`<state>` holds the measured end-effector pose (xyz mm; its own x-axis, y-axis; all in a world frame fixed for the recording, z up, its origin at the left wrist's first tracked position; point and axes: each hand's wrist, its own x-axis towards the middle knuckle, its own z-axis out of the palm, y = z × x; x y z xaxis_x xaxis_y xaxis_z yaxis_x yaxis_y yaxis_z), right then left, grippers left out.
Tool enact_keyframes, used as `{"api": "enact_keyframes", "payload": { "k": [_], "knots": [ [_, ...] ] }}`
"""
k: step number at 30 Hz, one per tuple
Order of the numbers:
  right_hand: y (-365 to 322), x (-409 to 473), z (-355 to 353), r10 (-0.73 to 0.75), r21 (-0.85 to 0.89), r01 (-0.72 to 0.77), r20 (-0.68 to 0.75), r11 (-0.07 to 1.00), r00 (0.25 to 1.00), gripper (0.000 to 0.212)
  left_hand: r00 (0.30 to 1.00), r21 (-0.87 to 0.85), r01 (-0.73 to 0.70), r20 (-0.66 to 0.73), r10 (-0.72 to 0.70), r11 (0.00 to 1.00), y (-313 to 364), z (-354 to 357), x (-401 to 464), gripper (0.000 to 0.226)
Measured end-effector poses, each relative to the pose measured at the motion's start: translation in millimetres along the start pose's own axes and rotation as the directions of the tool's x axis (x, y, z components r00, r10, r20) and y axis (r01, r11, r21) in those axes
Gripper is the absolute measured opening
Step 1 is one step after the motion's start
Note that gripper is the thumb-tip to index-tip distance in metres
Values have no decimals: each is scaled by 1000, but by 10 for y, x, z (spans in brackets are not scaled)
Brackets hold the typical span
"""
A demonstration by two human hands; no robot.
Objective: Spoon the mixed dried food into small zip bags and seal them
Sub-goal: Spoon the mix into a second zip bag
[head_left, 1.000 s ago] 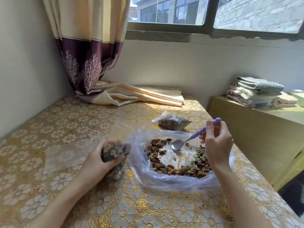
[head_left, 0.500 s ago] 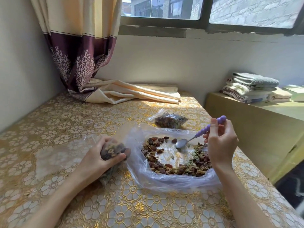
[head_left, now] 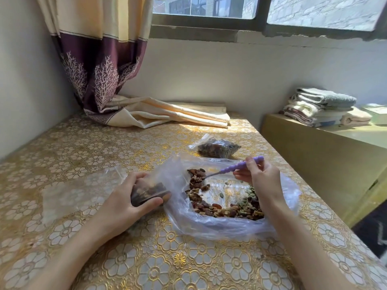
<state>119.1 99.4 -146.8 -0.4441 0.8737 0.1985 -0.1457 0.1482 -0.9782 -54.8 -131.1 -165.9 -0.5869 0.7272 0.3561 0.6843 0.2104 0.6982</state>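
Mixed dried food (head_left: 222, 210), brown nuts and green seeds, lies inside a large clear plastic bag (head_left: 209, 227) spread open on the gold floral-patterned desk (head_left: 146, 258). Right hand (head_left: 263, 181) pinches the purple beaded handle of a metal spoon (head_left: 240, 165); its bowl rests in the food at the bag's far left. Left hand (head_left: 127, 197) grips a small clear zip bag (head_left: 146, 192), partly filled, just left of the large bag. A filled small zip bag (head_left: 217, 147) lies beyond, near a folded cream curtain (head_left: 167, 114).
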Motion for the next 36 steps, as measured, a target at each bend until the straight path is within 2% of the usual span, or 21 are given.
{"api": "enact_keyframes", "payload": {
  "k": [5, 9, 12, 18, 21, 27, 33, 36],
  "knots": [
    [5, -4, -23, 7, 48, -5, -48, 999, 999, 20, 998, 194, -24, 58, 13, 981, 19, 11, -48, 84],
    [-18, -3, -51, -36, 63, 44, -123, 997, 992, 20, 997, 266, -60, 55, 47, 962, 17, 26, -62, 84],
    [-69, -40, -34, -106, 90, 121, -160, 989, 981, 22, 998, 259, -34, 68, 17, 965, -8, 25, -53, 84],
    [-232, -182, 109, -234, 193, 264, -167, 945, 958, 22, 997, 266, -19, 80, -2, 964, -20, 44, -42, 81],
    [-295, -273, 189, -262, 251, 282, -111, 926, 959, 23, 998, 265, -11, 70, -8, 964, -15, 49, -35, 80],
    [-300, -447, 333, -352, 232, 336, 32, 913, 935, 21, 998, 201, -10, 62, -3, 979, -1, 49, -36, 78],
    [-311, -585, 438, -505, 237, 457, 220, 858, 835, 13, 999, 115, -10, 42, 6, 993, 17, 41, -48, 71],
    [-318, -593, 435, -539, 264, 476, 290, 839, 790, 18, 1000, 49, -26, 17, 25, 998, 30, 43, -46, 63]
  ]
}}
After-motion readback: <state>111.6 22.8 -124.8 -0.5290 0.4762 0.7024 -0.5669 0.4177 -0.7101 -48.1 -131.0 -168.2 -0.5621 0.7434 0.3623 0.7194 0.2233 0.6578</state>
